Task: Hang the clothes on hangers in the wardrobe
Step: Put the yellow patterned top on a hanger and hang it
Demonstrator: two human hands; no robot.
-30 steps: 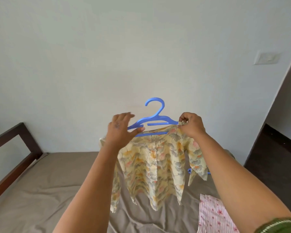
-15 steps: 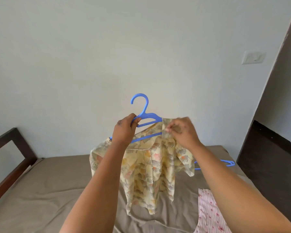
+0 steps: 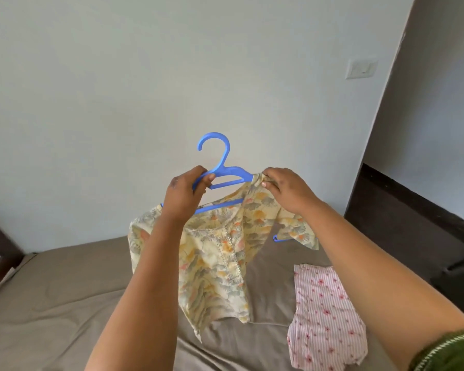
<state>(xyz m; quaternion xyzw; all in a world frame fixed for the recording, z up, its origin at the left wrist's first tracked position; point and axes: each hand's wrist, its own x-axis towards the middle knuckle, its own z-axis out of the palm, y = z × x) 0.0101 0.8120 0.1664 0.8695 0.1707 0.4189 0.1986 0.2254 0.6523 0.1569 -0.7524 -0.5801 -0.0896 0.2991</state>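
Your yellow floral top (image 3: 220, 253) hangs on a blue hanger (image 3: 220, 175) above the bed (image 3: 65, 285), the hanger's bar running left to right. Your left hand (image 3: 182, 191) grips its left arm; your right hand (image 3: 287, 188) pinches the right shoulder, seemingly not fully seated.

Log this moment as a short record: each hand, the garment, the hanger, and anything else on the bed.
left hand: grips the blue plastic hanger at its left shoulder
right hand: pinches the yellow floral-print top at the hanger's right end
top: draped on the hanger, its left side sagging below the bar
hanger: held up in front of the pale wall, hook upward
brown bed sheet: holds a pink striped floral garment
second blue hanger: lies on the bed, mostly hidden behind the top
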